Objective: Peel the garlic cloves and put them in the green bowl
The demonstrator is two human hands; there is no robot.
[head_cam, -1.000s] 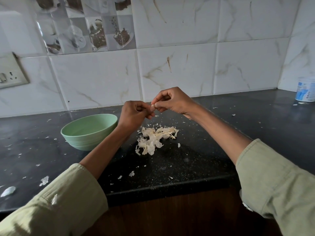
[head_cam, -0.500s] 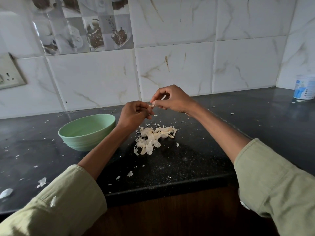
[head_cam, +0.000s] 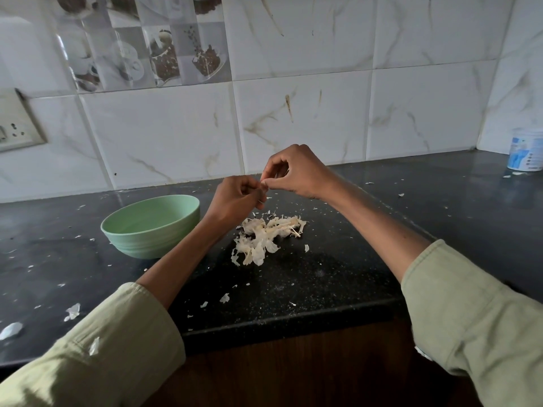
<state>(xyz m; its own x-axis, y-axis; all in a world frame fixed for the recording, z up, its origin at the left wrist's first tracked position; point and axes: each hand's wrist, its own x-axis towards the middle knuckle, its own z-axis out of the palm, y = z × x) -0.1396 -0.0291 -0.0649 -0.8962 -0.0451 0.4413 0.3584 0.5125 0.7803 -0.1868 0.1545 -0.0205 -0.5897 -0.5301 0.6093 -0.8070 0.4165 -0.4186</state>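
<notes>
My left hand (head_cam: 236,198) is curled around a garlic clove (head_cam: 262,183), almost all of which is hidden inside the fingers. My right hand (head_cam: 296,173) pinches a bit of skin at the clove's tip, touching the left hand. Both hands hover above the dark counter, just behind a pile of garlic peels (head_cam: 266,237). The green bowl (head_cam: 152,227) stands on the counter to the left of my left wrist; its inside is mostly hidden from this angle.
Small peel flakes lie scattered over the black counter (head_cam: 293,283), with bigger scraps near the left front edge (head_cam: 72,311). A white and blue tin (head_cam: 526,154) stands in the far right corner. A wall socket (head_cam: 14,130) sits at the left.
Both hands stay together over the peel pile. The right hand's fingers have shifted slightly as they pull at the clove's skin. The bowl and pile have not moved.
</notes>
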